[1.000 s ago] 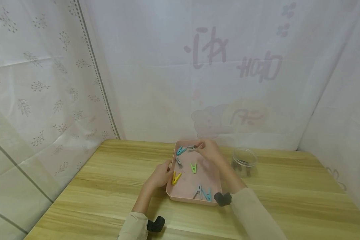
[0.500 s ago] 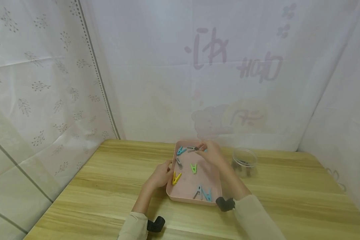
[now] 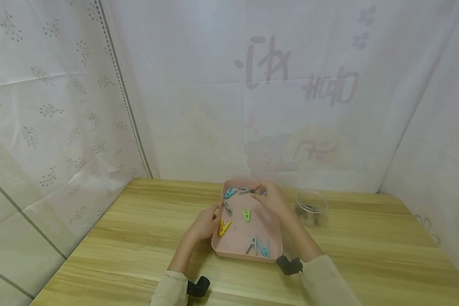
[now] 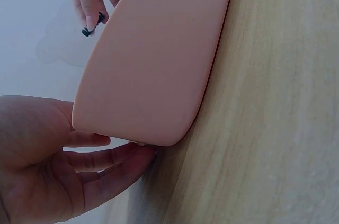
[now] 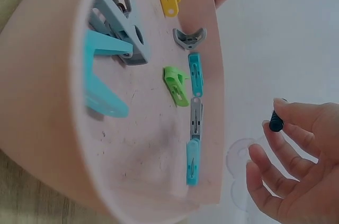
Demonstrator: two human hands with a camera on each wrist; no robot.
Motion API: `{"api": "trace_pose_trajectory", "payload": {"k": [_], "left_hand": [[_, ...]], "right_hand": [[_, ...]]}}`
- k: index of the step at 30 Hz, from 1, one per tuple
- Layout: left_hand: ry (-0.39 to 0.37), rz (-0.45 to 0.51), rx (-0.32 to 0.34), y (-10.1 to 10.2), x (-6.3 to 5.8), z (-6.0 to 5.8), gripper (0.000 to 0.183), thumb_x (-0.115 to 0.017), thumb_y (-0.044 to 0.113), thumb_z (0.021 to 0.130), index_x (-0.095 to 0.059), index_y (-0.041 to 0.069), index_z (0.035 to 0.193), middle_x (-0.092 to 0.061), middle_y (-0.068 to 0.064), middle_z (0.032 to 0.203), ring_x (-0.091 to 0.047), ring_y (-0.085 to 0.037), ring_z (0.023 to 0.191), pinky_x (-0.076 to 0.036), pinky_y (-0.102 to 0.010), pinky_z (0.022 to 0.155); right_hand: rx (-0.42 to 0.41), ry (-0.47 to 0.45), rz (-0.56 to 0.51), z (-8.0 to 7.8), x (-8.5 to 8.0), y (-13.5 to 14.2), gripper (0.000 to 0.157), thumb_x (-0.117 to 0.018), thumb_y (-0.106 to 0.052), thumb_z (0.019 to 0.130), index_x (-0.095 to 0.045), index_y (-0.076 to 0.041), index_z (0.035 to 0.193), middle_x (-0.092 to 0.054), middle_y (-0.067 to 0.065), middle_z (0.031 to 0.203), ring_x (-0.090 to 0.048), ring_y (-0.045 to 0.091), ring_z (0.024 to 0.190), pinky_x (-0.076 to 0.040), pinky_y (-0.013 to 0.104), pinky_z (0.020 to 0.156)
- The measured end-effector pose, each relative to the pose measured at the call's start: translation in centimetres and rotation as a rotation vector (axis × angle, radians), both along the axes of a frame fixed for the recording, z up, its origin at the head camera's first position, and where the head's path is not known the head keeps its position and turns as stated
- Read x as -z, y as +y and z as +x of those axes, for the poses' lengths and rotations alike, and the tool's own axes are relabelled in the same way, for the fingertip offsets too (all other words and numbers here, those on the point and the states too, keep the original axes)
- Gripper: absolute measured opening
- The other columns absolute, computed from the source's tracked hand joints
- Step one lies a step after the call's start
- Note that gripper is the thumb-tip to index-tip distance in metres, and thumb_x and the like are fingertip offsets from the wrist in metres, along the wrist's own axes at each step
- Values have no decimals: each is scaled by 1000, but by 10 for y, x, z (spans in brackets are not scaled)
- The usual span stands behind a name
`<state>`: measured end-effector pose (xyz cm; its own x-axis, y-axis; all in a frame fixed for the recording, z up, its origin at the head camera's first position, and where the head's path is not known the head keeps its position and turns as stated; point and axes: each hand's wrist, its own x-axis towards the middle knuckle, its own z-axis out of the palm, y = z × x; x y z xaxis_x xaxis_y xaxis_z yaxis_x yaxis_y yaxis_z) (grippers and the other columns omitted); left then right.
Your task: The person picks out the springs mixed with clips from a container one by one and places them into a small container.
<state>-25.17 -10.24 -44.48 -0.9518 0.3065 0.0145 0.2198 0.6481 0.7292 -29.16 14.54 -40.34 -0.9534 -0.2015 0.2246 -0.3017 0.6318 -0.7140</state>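
My left hand (image 3: 204, 223) grips the left rim of a pink tray (image 3: 246, 256), its thumb over the edge in the right wrist view. In the left wrist view its fingers curl along the outside of the tray (image 4: 153, 60). My right hand (image 3: 271, 197) is above the tray's far right corner. Between thumb and index finger it pinches a small black ridged screw (image 5: 276, 121). Grey and turquoise clothespins lie below that hand at the far wall. Further clothespins, such as a green one (image 3: 246, 215) and a yellow one (image 3: 225, 227), lie inside the tray.
A clear round jar (image 3: 312, 206) with dark small pieces in it stands right of the tray, beside my right forearm. The wooden table (image 3: 145, 229) ends at the back against a white curtain (image 3: 199, 127).
My right hand has shifted slightly right and toward me, still pinching the screw. More of the clothespins beneath it now show. My left hand stays on the tray's rim.
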Motion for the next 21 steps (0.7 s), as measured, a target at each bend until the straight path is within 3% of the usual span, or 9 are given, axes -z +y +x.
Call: {"api": "trace_pose_trajectory", "payload": {"k": [10, 21], "left_hand": [[-8, 0, -4, 0, 0, 0, 50, -52, 5, 105, -44, -11, 152, -72, -24, 108, -66, -24, 87, -58, -42, 77], [-9, 4, -3, 0, 0, 0, 51, -52, 4, 105, -43, -11, 152, -71, -24, 110, -67, -25, 88, -58, -42, 77]], "right_hand": [[21, -15, 0, 4, 0, 3, 23, -72, -12, 99, -71, 2, 117, -72, 23, 110, -67, 32, 91, -58, 41, 77], [53, -40, -18, 11, 3, 9, 26, -72, -15, 100, -71, 3, 119, -71, 24, 113, -70, 31, 90, -59, 38, 72]]}}
